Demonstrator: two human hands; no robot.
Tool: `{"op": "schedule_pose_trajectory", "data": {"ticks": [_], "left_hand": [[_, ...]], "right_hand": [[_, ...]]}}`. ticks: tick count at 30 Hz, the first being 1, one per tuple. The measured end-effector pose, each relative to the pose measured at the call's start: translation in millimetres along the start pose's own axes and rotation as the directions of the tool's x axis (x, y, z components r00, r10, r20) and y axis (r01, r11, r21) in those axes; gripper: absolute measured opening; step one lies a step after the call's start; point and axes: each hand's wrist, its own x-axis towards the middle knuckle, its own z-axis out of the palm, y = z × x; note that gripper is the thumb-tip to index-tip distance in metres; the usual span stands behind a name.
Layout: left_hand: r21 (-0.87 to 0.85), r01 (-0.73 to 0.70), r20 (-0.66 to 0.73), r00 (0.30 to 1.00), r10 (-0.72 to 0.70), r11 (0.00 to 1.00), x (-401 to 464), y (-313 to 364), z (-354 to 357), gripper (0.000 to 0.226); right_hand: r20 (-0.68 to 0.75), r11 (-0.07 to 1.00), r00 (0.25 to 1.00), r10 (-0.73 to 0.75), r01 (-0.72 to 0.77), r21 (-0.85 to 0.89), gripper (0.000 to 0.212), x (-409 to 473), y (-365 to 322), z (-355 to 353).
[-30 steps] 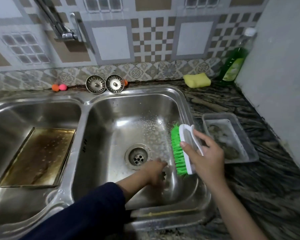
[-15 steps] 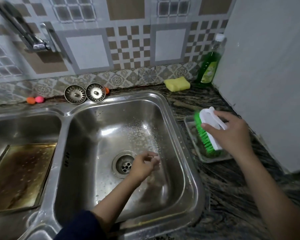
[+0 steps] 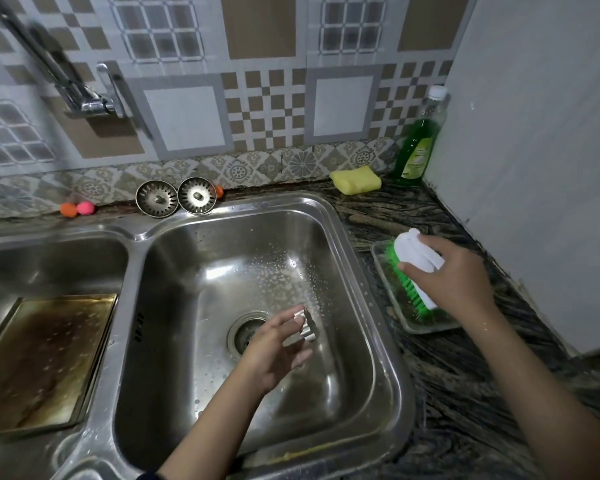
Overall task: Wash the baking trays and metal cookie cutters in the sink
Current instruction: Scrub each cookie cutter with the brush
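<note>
My left hand (image 3: 278, 348) holds a small metal cookie cutter (image 3: 307, 325) above the drain (image 3: 245, 332) of the right sink basin (image 3: 333, 237). My right hand (image 3: 454, 275) grips a white scrub brush with green bristles (image 3: 413, 271) and presses its bristles into a clear plastic tray (image 3: 381, 261) on the counter to the right of the sink. A stained, browned baking tray (image 3: 45, 358) lies flat in the left basin.
A tap (image 3: 84, 95) juts from the tiled wall at the upper left. Two sink strainers (image 3: 175, 195) stand behind the basins beside small orange and pink balls (image 3: 77, 208). A yellow sponge (image 3: 355, 181) and a green soap bottle (image 3: 418, 143) stand at the back right.
My right hand carried the brush from over the right basin out to the plastic tray on the counter. My left hand rose from the basin floor with the cookie cutter in it.
</note>
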Motion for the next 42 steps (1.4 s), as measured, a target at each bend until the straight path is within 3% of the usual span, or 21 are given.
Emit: {"op": "schedule_pose_trajectory", "data": {"ticks": [5, 8, 11, 19, 24, 28, 32, 35, 39, 42], "left_hand": [[-0.072, 0.008, 0.029, 1.000, -0.006, 0.997, -5.5, 1.8, 0.6, 0.021], [-0.097, 0.001, 0.074, 0.997, 0.006, 0.995, -9.3, -0.7, 5.0, 0.025], [-0.179, -0.030, 0.127, 0.991, 0.053, 0.983, -16.0, -2.3, 6.7, 0.025], [-0.183, -0.005, 0.027, 1.000, 0.010, 0.983, -30.4, -6.3, -24.3, 0.021], [-0.162, -0.028, -0.006, 1.000, 0.028, 0.986, -26.0, -5.5, -26.0, 0.024], [-0.210, -0.051, 0.075, 0.995, 0.068, 0.976, -25.0, -6.3, -25.2, 0.031], [-0.075, -0.042, 0.045, 0.998, 0.045, 0.996, -30.9, -7.1, -28.5, 0.025], [0.220, -0.150, -0.034, 0.986, 0.161, 0.964, -30.6, -6.2, -34.8, 0.042], [0.559, -0.281, 0.004, 0.942, 0.337, 0.780, -29.1, -3.7, -40.3, 0.073], [0.571, -0.355, -0.003, 0.901, 0.434, 0.740, -31.6, 2.8, -37.4, 0.072]], "right_hand": [[-0.035, 0.966, 0.998, -0.055, 0.062, 0.251, 0.062, -33.0, -39.5, 7.2], [0.079, 0.936, 0.994, -0.079, 0.046, 0.348, 0.062, -59.3, -56.2, 38.9], [0.247, 0.837, 0.967, -0.061, -0.086, 0.540, 0.058, -79.8, -58.6, 84.6], [0.236, 0.921, 0.972, 0.001, -0.093, 0.379, 0.064, -70.8, -43.6, 136.3], [0.250, 0.832, 0.968, -0.027, -0.117, 0.543, 0.060, -78.5, -56.3, 130.5], [0.264, 0.808, 0.960, -0.091, -0.083, 0.584, 0.065, -95.1, -52.7, 135.8], [0.195, 0.893, 0.981, -0.004, -0.084, 0.443, 0.062, -81.0, -40.4, 130.4], [0.160, 0.855, 0.986, 0.037, -0.115, 0.505, 0.056, -70.3, -38.5, 124.0], [0.301, 0.771, 0.954, -0.012, -0.183, 0.610, 0.051, -69.2, -36.7, 122.2], [0.387, 0.753, 0.922, 0.005, -0.258, 0.605, 0.050, -80.0, -29.0, 132.6]]}}
